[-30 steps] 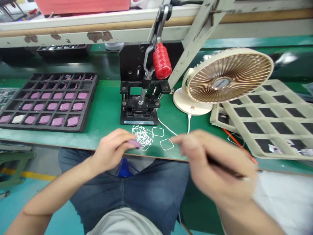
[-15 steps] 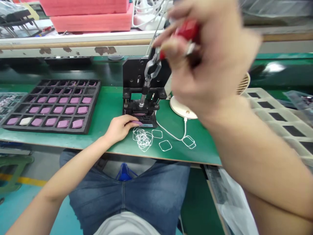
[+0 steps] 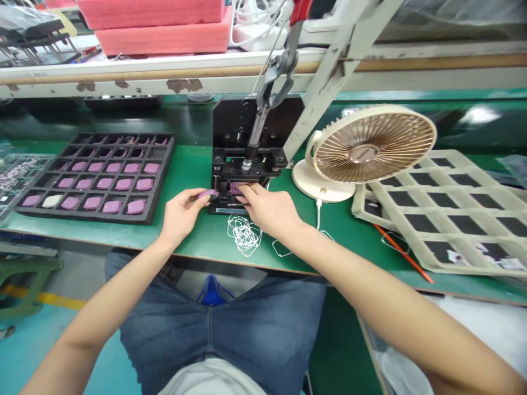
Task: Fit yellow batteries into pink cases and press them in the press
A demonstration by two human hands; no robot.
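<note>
My left hand pinches a thin purple piece by its edge, just left of the black press. With fingertips inside the press opening, my right hand is closed on a second purple piece, partly hidden by the fingers. Above it, the press's metal lever with its red grip stands raised and untouched. Thin white rounded-square rings lie in a tangled heap in front of the press.
A black compartment tray with rounded-square purple pieces and one white piece stands on the left. To the right are a cream desk fan, pale compartment trays and an orange stick. Pink foam blocks rest on the shelf above.
My right hand has let go of the red lever grip and come down into the press opening. My left hand has moved slightly left with its purple piece, away from the press base.
</note>
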